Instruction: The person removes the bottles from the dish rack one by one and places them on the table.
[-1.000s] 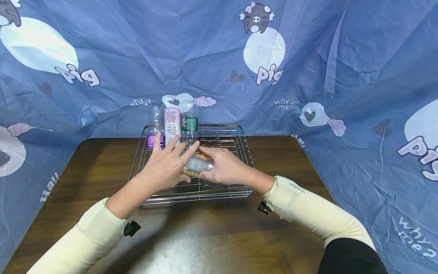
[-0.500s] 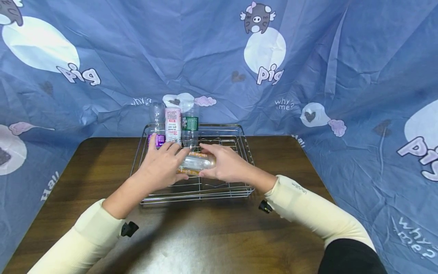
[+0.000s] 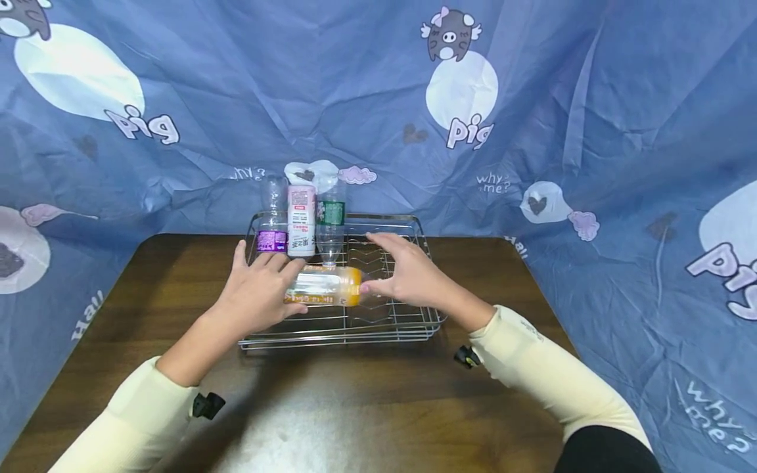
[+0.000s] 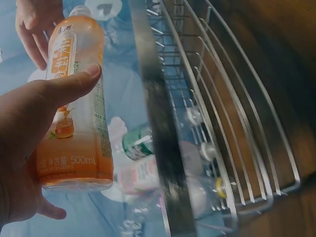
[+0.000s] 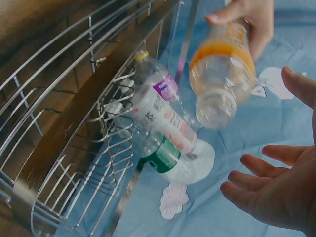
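My left hand (image 3: 255, 292) grips a clear plastic bottle (image 3: 328, 287) with an orange label, held sideways over the wire rack (image 3: 384, 339). In the left wrist view the thumb lies across the label (image 4: 65, 116), while the bottle's neck points away from that hand. My right hand (image 3: 416, 272) is spread at the neck end, thumb extended; the right wrist view shows its fingers (image 5: 247, 180) apart from the bottle. Behind, a purple-labelled bottle (image 3: 273, 240), a pink-and-white bottle (image 3: 301, 220) and a green-labelled bottle (image 3: 331, 213) stand neck down in the rack's back left.
The metal rack has raised wire sides and wavy wire dividers (image 3: 378, 253) to the right of the standing bottles. It sits on a brown wooden table (image 3: 378, 401). A blue printed cloth (image 3: 367, 98) hangs just behind the table.
My right hand has let go of the orange-labelled bottle and moved slightly right, its fingers opening. My left hand has taken hold of the bottle and drawn it a little left, turning it nearly level.
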A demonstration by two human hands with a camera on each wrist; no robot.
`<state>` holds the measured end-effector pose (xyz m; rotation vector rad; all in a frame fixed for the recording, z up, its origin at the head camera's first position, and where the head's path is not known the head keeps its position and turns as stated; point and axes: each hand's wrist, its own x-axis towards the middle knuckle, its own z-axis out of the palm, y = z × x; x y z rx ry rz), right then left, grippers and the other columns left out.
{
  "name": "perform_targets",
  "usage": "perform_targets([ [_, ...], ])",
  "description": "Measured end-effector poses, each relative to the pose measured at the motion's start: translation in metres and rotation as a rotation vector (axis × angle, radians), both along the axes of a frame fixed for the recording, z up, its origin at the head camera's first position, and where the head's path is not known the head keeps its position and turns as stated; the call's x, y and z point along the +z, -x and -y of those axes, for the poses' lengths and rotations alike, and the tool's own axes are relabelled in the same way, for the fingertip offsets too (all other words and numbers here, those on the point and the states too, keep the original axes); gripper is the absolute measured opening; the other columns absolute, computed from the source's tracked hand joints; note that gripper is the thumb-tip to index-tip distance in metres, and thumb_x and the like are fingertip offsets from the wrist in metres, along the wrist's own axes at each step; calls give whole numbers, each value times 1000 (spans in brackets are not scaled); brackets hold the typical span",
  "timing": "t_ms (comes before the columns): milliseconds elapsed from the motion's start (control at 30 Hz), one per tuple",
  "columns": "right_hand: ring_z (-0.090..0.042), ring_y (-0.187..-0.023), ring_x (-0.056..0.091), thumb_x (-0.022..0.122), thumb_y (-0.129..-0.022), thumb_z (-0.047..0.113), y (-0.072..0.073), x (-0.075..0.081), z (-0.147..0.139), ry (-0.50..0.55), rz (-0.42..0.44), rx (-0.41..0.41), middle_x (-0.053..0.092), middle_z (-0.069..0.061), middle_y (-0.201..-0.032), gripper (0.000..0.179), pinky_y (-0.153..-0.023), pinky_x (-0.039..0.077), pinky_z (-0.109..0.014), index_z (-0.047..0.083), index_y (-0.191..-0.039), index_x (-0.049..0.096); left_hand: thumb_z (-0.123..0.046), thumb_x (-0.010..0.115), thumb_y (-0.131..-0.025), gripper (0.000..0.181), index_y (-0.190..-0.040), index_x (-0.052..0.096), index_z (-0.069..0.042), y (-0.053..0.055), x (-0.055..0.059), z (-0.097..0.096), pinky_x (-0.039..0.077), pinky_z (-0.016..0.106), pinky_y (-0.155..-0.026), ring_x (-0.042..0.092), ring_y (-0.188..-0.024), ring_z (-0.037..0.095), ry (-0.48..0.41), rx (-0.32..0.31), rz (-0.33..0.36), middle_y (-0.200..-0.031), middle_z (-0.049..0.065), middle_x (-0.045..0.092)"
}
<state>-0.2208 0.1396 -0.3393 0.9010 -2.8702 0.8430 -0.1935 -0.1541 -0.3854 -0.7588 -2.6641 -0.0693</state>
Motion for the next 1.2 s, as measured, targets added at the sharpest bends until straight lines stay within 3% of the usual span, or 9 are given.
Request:
perform_targets([
  [167,-32,-146,33,87,-77,43,2,0,-10,50,5,-24,35,-11,-160,102,-118,27,-53,15,-159,34,-57,86,-71,84,-133,62,-7,-3,-6,14,13,80,-108,60,-113,40,-33,43,34,-120,18,66],
  [500,-34,-146,32,89,-77,34,3,-9,-28,152,-7,-13,32,-11,-161,103,-118,26,-56,17,-160,31,-56,85,-73,84,-137,57,-9,-11,-8,39,11,80,-108,57,-115,42,-127,173,109,-124,19,63],
  [833,-32,-145,33,91,-74,30,4,-14,-44,212,-63,-5,33,-11,-160,105,-119,26,-53,14,-159,32,-47,88,-73,80,-131,55,-4,-22,-10,65,20,79,-104,59,-110,44,-322,238,69,-116,24,63],
  [1200,-33,-146,31,92,-73,27,4,-20,-54,277,-73,-3,32,-13,-160,104,-118,25,-57,15,-159,33,-46,88,-74,87,-134,50,4,-28,-14,83,20,77,-106,58,-109,49,-437,324,117,-118,27,59],
])
